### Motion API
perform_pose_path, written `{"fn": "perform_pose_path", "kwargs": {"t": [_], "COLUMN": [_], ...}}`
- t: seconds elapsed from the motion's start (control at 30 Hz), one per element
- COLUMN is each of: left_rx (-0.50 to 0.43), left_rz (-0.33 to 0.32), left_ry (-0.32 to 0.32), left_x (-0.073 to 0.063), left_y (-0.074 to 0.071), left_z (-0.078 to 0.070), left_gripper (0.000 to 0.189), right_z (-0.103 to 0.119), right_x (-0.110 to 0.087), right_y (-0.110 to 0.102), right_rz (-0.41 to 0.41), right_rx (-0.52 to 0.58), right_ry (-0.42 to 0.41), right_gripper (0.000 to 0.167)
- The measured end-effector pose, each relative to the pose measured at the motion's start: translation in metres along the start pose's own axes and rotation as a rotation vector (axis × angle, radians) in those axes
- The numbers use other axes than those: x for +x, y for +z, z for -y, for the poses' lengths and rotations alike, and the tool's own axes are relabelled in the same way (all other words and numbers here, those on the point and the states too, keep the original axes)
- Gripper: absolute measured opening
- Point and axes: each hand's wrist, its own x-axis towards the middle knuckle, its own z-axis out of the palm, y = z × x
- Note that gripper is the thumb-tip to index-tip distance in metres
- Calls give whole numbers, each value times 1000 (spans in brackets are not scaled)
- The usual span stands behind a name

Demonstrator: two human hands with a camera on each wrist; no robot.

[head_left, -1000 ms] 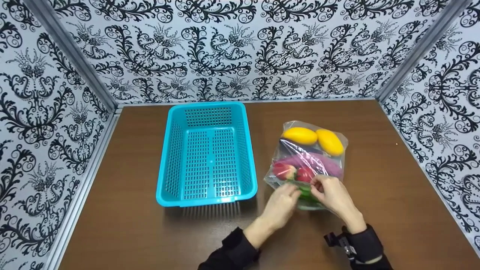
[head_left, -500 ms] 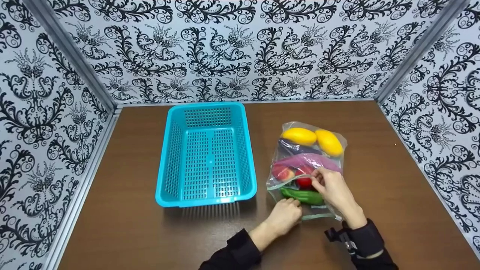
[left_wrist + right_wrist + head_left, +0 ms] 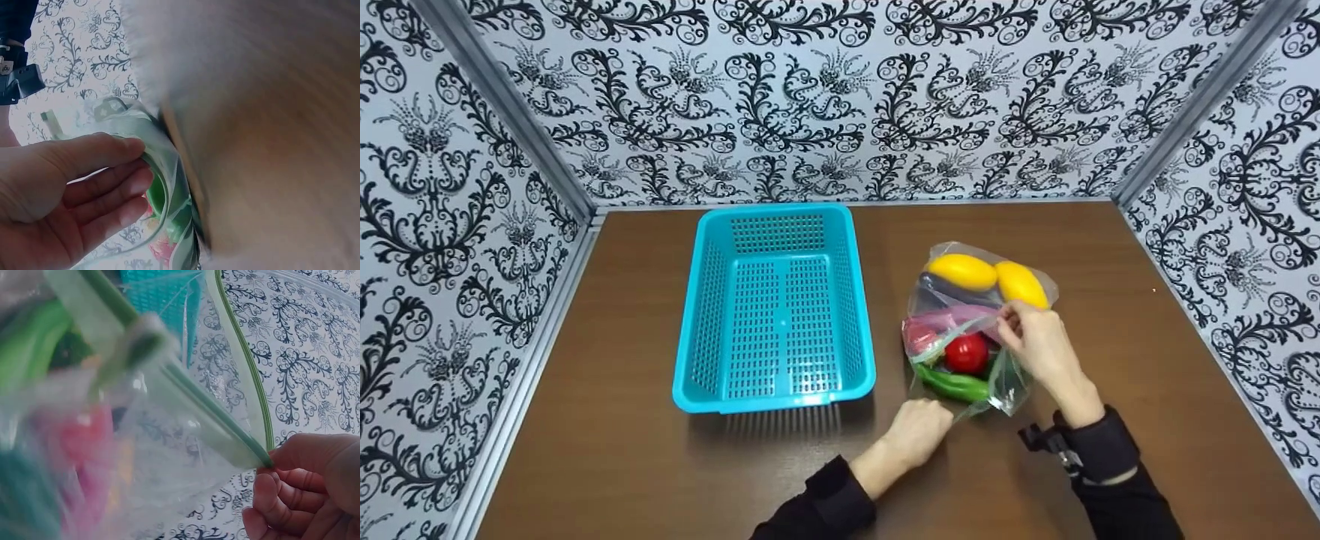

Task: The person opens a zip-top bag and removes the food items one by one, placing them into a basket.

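Bag (image 3: 971, 319) lay just beyond our left hand (image 3: 916, 431), its green vegetable (image 3: 956, 386) crosswise at the mouth, nearer that hand than our right hand (image 3: 1041, 346), and we had both hands' fingers pinched on its rim.

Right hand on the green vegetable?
No: the right hand pinches the edge of the clear bag, apart from the green vegetable.

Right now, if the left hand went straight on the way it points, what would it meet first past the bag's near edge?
Probably the green vegetable inside the clear bag, just ahead of the left hand; height is unclear, so it might pass above.
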Motion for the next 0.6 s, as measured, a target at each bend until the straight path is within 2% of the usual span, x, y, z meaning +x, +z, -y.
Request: {"fn": "perform_pose_path", "kwargs": {"t": [0.2, 0.37, 0.6], "left_rx": [-9, -35, -80], "left_rz": [-1, 34, 64], "left_ry": [-33, -65, -102], "left_x": [-1, -1, 2], "left_y": [-2, -2, -9], "left_z": [3, 6, 10], "left_gripper": [17, 15, 15], "right_z": [0, 4, 12], "right_x": [6, 4, 0], "right_y": [-8, -8, -3], "right_rz": [-46, -95, -100], "right_rx": [-19, -8, 40], "right_ry": [-1, 18, 29], "right_gripper": [3, 4, 5]}}
